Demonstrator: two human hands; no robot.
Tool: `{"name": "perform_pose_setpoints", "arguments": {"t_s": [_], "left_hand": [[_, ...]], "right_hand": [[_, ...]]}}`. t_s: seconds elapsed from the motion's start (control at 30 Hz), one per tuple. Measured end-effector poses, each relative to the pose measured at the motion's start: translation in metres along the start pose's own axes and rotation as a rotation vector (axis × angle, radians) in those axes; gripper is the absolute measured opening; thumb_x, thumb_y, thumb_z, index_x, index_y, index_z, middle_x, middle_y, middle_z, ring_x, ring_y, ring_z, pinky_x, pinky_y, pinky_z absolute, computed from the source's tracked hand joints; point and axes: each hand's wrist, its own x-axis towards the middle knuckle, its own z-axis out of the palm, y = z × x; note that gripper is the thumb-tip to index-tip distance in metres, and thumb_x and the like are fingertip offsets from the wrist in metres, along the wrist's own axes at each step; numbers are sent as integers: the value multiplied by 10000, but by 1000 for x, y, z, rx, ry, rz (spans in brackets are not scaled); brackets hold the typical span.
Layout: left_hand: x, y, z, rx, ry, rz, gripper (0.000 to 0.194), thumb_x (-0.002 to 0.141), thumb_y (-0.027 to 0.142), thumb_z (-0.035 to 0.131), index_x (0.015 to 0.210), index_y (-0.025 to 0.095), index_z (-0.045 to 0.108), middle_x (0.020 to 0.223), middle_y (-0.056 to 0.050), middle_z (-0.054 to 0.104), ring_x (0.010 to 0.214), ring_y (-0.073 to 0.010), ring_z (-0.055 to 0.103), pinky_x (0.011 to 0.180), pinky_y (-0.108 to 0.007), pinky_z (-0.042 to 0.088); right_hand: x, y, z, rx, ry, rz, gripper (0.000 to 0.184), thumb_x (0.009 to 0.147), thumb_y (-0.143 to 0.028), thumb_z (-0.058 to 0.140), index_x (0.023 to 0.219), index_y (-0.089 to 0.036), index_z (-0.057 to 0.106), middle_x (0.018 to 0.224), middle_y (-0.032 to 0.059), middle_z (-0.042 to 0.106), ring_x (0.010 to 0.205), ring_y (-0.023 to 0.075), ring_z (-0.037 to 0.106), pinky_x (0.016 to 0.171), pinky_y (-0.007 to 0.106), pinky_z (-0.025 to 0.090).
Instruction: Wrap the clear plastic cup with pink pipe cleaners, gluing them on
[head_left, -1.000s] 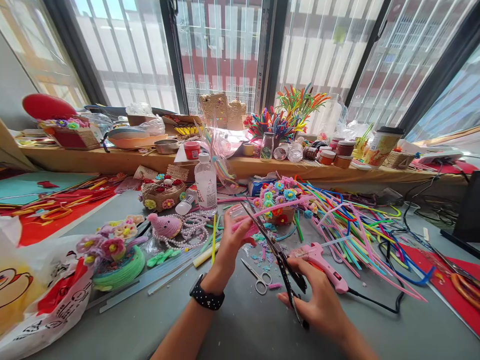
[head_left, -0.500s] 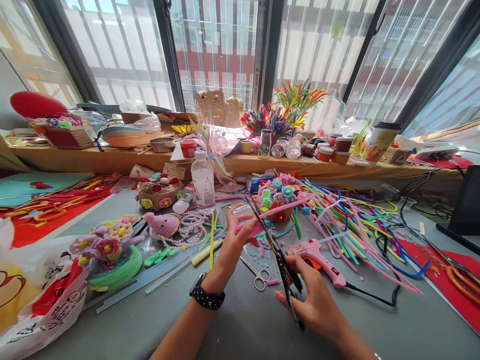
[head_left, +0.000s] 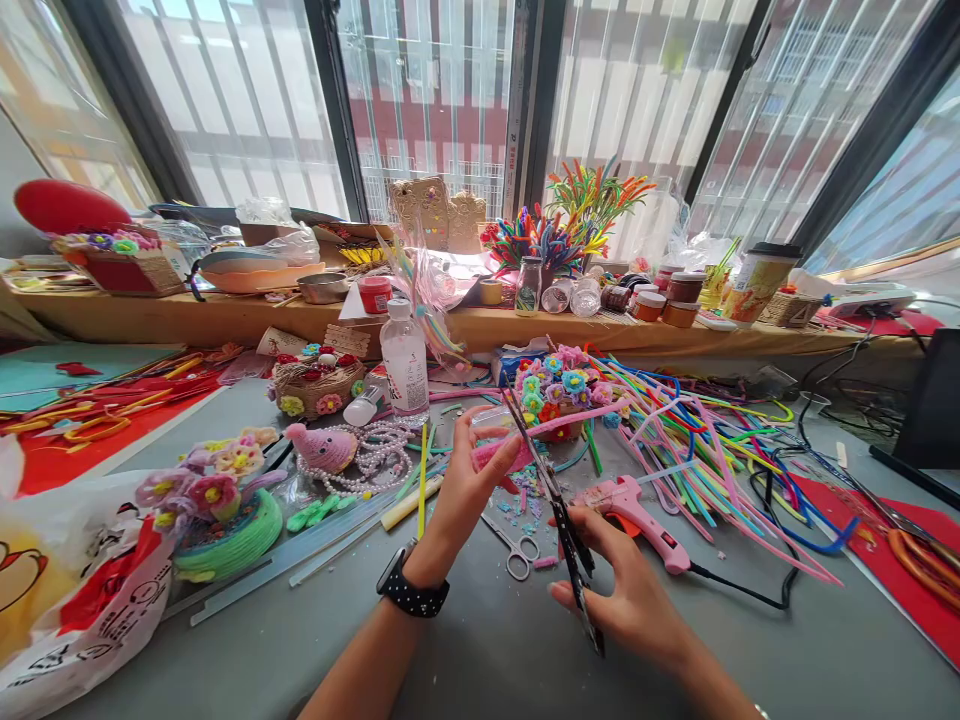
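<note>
My left hand [head_left: 465, 490], with a black watch on the wrist, is closed round a pink pipe cleaner [head_left: 555, 425] that runs up to the right. My right hand [head_left: 630, 590] grips the black handles of large scissors [head_left: 551, 500]; their blades reach up across the pink pipe cleaner just beside my left fingers. Small coloured offcuts [head_left: 529, 495] lie on the grey table [head_left: 487, 650] under the blades. A small pair of silver scissors [head_left: 514, 548] lies between my hands.
A pink glue gun [head_left: 637, 510] with a black cord lies right of my right hand. Loose pipe cleaners [head_left: 697, 450] spread to the right. Flower baskets [head_left: 559, 395], a plastic bottle [head_left: 405, 365], a pink knitted figure [head_left: 322, 447] and beads sit behind. A cluttered wooden ledge [head_left: 225, 318] runs under the windows.
The scissors and both hands have shifted slightly; the blades have come a little closer together over the pink pipe cleaner. The view has drifted a bit to the left.
</note>
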Motion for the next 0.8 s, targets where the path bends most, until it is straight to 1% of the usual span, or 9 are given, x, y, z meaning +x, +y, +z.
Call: {"name": "perform_pose_setpoints", "arguments": {"t_s": [0.1, 0.2, 0.3, 0.4, 0.5, 0.63, 0.8], "left_hand": [[-2, 1, 0, 3, -12, 9, 571, 728, 450, 601, 1185, 231, 338, 969, -38, 509, 598, -117, 598, 474, -239, 517], [-4, 2, 0, -23, -14, 7, 565, 722, 447, 608, 1180, 233, 357, 954, -31, 519, 583, -109, 593, 449, -213, 496], [-4, 2, 0, -20, -16, 21, 566, 725, 453, 601, 1181, 225, 355, 947, -36, 527, 569, -107, 586, 417, -195, 470], [-2, 0, 1, 43, 8, 48, 554, 733, 454, 588, 1174, 221, 347, 943, -36, 524, 522, -89, 567, 384, -182, 440], [-2, 0, 2, 112, 61, 70, 547, 728, 451, 594, 1161, 222, 351, 932, -29, 523, 468, -69, 541, 356, -177, 413], [-4, 1, 4, 132, 98, 62, 540, 716, 468, 598, 1134, 215, 370, 910, -27, 553, 419, -60, 519, 340, -175, 392], [-5, -1, 5, 201, 142, 52, 536, 713, 478, 592, 1111, 194, 373, 880, -27, 576, 368, -55, 487, 328, -183, 360]], "right_hand": [[0, -1, 2, 29, -51, 31, 374, 643, -340, 681, 960, -170, 582, 975, 77, 655, 929, 228, 603, 808, 331, 490], [0, -1, 4, 41, -62, 36, 393, 625, -326, 700, 967, -175, 579, 946, 62, 661, 895, 217, 607, 802, 329, 485], [-1, -2, 5, 32, -62, 11, 372, 627, -317, 696, 948, -174, 573, 922, 53, 657, 883, 214, 602, 776, 312, 481], [-1, -2, 6, 19, -64, -17, 343, 641, -329, 677, 922, -173, 556, 903, 48, 647, 863, 209, 591, 750, 299, 472], [-2, -1, 6, 5, -46, -43, 312, 681, -369, 623, 908, -174, 537, 884, 47, 634, 824, 201, 583, 705, 287, 463], [-3, -1, 8, -40, 1, -63, 295, 703, -401, 580, 890, -182, 518, 842, 38, 621, 785, 195, 571, 631, 267, 446], [-2, -3, 11, -94, 50, -74, 250, 694, -400, 576, 808, -187, 510, 685, -3, 573, 613, 149, 513, 545, 246, 415]]}}
